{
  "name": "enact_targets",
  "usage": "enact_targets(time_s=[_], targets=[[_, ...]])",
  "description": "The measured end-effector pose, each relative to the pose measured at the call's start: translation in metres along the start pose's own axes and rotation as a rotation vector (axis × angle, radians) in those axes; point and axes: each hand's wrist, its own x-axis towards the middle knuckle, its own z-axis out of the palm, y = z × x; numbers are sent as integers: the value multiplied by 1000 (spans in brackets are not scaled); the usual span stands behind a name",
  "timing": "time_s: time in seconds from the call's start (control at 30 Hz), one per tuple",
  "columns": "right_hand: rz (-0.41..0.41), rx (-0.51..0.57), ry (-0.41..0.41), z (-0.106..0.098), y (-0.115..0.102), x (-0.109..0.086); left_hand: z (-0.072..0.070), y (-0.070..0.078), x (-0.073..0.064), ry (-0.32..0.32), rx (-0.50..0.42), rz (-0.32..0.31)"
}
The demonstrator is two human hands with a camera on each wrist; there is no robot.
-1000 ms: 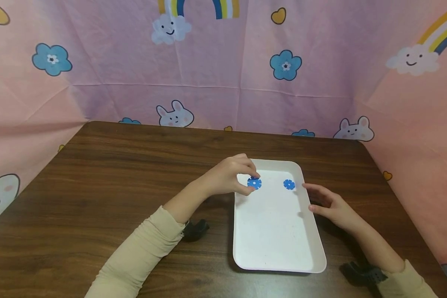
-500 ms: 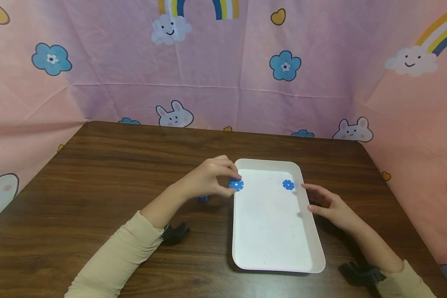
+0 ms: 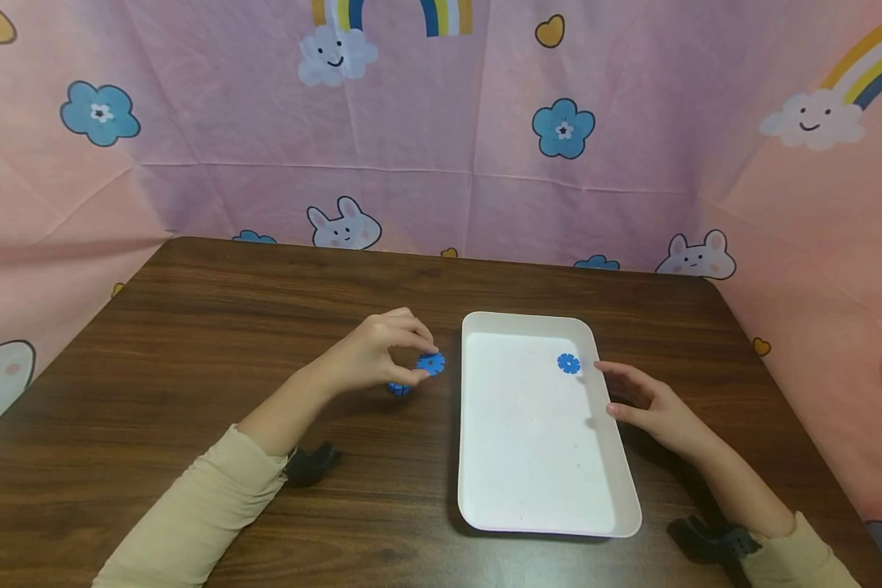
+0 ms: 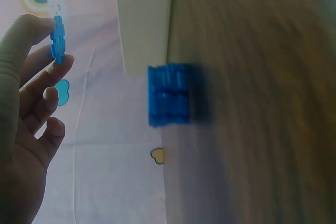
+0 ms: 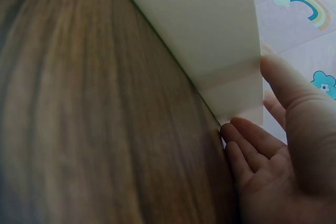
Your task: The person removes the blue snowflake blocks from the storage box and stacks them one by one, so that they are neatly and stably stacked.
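Observation:
My left hand (image 3: 378, 351) pinches a blue notched snowflake disc (image 3: 430, 363) between thumb and fingertips, left of the white tray. Seen edge-on in the left wrist view, this disc (image 4: 59, 40) is held up above the table. A short stack of blue discs (image 4: 168, 95) stands on the table below, partly hidden by the left hand in the head view. One more blue disc (image 3: 569, 363) lies inside the tray (image 3: 470, 433), near its far right corner. Along the tray's right wall, my right hand (image 3: 657, 412) touches the side with loosely bent fingers and thumb.
The brown wooden table (image 3: 228, 343) reaches back to a pink and purple patterned cloth (image 3: 412, 122). The tray's raised walls stand between the two hands. Dark straps sit at both wrists.
My left hand has carried its disc leftward, from over the tray to beside the stack, uncovering part of the stack. My right hand stays at the tray's side.

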Motion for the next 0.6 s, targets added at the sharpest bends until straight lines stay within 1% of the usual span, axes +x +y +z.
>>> enact_targets(time_s=[0.2,0.43,0.6], targets=[[8,11,-1,0,-1,0,-6,-1,-11,-25,1,-38],[10,-1,5,0,-1,1,-13,-8,-22,-33,10,-53],[11,3,4,0,0,0,-15,-11,-30,-56,7,-70]])
